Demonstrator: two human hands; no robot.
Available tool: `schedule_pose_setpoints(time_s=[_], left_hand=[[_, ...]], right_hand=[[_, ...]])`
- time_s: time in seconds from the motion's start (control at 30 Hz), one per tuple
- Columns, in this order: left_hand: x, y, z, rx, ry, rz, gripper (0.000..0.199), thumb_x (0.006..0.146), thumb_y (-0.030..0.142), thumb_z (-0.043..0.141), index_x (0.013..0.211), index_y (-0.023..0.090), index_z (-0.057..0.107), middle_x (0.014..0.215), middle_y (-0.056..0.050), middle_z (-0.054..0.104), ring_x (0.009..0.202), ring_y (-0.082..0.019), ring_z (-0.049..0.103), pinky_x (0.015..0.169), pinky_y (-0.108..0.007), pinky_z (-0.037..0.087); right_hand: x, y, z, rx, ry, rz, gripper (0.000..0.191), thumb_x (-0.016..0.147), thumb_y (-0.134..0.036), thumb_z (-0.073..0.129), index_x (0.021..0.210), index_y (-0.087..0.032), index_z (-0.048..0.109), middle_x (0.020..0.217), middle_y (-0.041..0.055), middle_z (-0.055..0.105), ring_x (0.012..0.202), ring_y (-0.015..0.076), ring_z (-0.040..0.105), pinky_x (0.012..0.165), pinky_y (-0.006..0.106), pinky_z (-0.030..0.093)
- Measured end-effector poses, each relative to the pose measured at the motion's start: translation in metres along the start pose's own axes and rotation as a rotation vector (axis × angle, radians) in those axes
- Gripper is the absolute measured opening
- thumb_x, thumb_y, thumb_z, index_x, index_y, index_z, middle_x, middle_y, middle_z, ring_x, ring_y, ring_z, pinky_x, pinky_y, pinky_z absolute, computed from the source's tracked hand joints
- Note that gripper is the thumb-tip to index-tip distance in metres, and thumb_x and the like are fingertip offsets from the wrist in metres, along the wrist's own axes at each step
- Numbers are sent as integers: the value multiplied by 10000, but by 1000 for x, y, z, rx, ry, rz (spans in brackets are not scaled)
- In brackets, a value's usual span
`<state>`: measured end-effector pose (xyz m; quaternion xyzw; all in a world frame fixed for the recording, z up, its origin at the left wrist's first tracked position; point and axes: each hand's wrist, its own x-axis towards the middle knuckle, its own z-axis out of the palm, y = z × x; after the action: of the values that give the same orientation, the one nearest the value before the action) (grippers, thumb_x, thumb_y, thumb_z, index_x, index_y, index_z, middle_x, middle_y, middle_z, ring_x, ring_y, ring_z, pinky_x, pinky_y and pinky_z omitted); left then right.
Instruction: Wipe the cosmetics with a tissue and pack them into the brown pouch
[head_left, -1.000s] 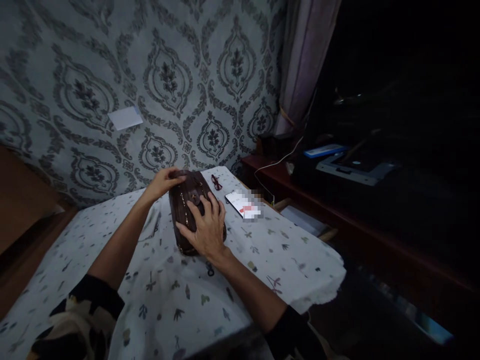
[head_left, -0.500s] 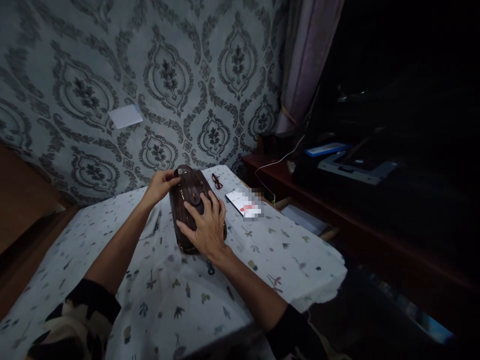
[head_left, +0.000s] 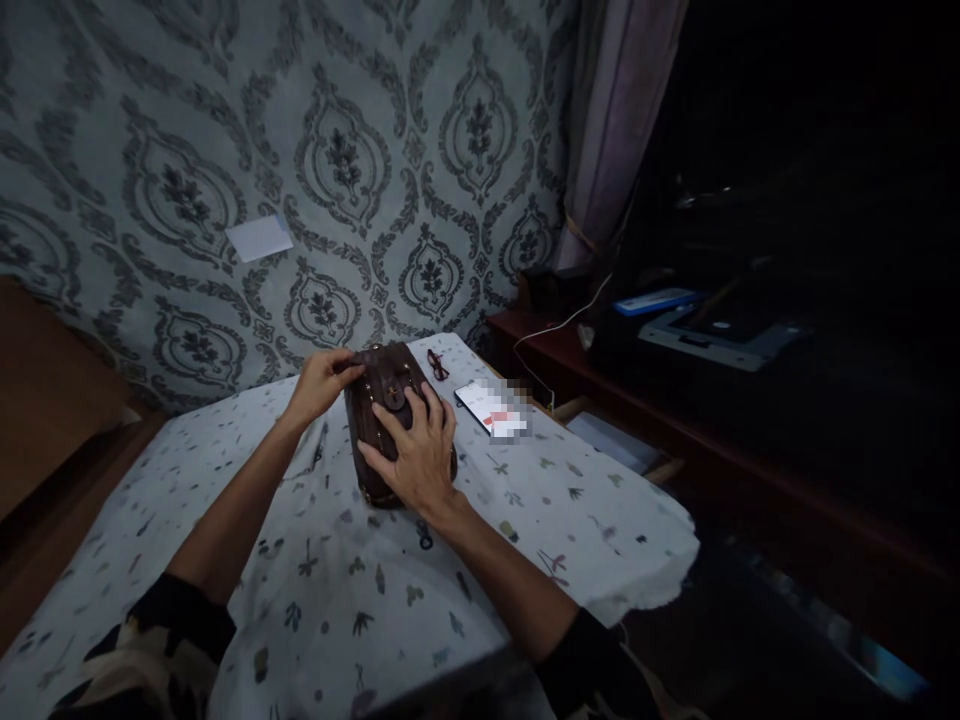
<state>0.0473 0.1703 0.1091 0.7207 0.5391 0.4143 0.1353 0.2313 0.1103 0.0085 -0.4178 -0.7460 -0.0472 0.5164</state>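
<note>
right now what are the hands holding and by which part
Both are on the brown bag: the left hand grips its far top-left edge, and the right hand lies flat on its front, pressing rather than gripping.

I note the brown bag (head_left: 384,420) looks like leather or a leather-like material, quilted in ridges, with a low sheen and small gold-coloured metal studs. My right hand (head_left: 415,455) lies on that ribbed surface; my left hand (head_left: 321,381) touches its far end. The tablecloth (head_left: 585,520) is matt woven cloth, pale with small printed sprigs. The phone (head_left: 493,407) has a smooth, glossy face. The wall (head_left: 360,160) shows a matt patterned covering. The curtain (head_left: 611,120) is soft, matt cloth. The side shelf (head_left: 645,405) looks like dark polished wood.
</note>
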Motion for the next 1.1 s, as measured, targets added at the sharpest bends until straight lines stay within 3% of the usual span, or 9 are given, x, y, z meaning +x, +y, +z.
schedule_pose_setpoints(time_s=[0.23,0.53,0.9,1.1], left_hand=[[-7,16,-5,0,-76,42,277,731,434,684,646,175,635,616,19,532,652,-146,461,625,-257,352],[-6,16,-11,-55,-175,14,304,722,467,722,680,169,678,654,5,584,682,-158,508,654,-260,409],[6,-7,5,-115,1,-61,297,690,458,692,692,163,664,615,21,547,639,-148,486,622,-258,407],[-4,8,5,-18,40,-33,242,749,399,653,662,174,635,594,30,522,605,-136,442,593,-256,341]], right_hand=[[0,1,0,-19,-24,2,495,884,-561,688,1312,-311,676,1472,137,501,1457,358,319,1189,586,235],[0,0,0,-9,-16,6,507,879,-571,689,1313,-311,672,1461,137,513,1455,359,326,1188,585,240],[0,0,0,-19,-19,1,466,881,-545,696,1284,-311,690,1455,129,519,1454,355,325,1187,585,243],[0,1,2,-15,6,-6,465,867,-549,713,1259,-300,702,1445,136,526,1446,361,341,1178,593,259]])
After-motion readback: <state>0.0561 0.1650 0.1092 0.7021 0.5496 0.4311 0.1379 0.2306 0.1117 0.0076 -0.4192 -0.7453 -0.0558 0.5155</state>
